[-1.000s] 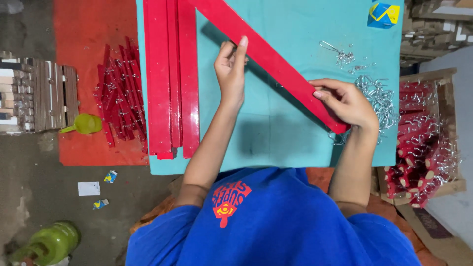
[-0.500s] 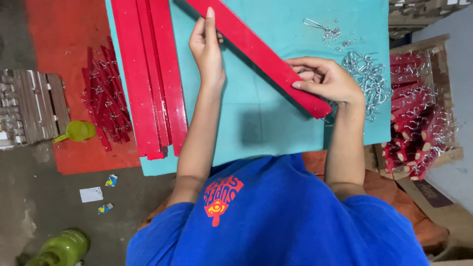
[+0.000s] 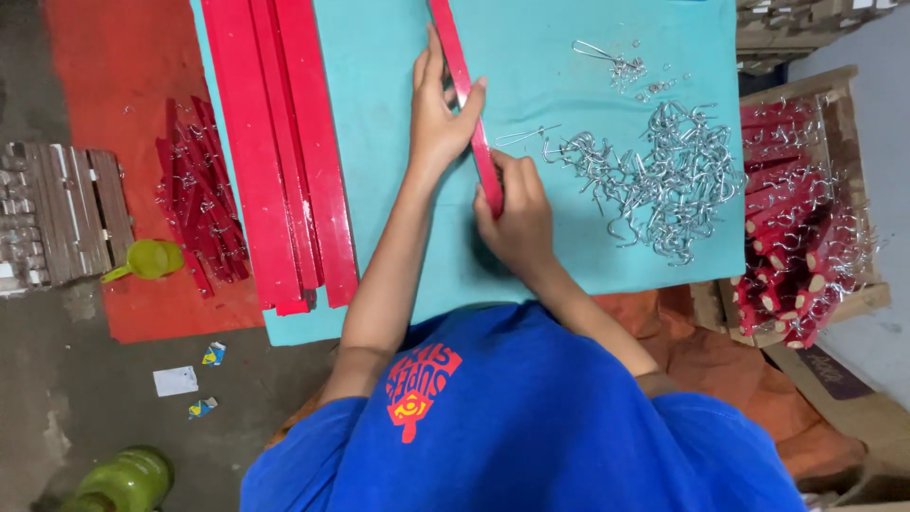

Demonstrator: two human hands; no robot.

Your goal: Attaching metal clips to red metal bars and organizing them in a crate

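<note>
A long red wooden strip (image 3: 462, 81) stands on its edge on the turquoise table (image 3: 389, 142), running away from me. My left hand (image 3: 438, 114) grips it partway up, thumb on its right side. My right hand (image 3: 513, 216) is closed around its near end. A pile of silver metal hooks (image 3: 664, 180) lies on the table just right of my right hand.
Several flat red strips (image 3: 275, 152) are stacked along the table's left side. A wooden crate (image 3: 806, 218) of red pieces with hooks stands at the right. More red hooked pieces (image 3: 204, 199) lie on the red floor at left, beside a green cup (image 3: 152, 260) and grey blocks (image 3: 57, 213).
The red strip has swung from a diagonal lie to nearly straight away from me and turned onto its edge. My right hand moved left to its near end.
</note>
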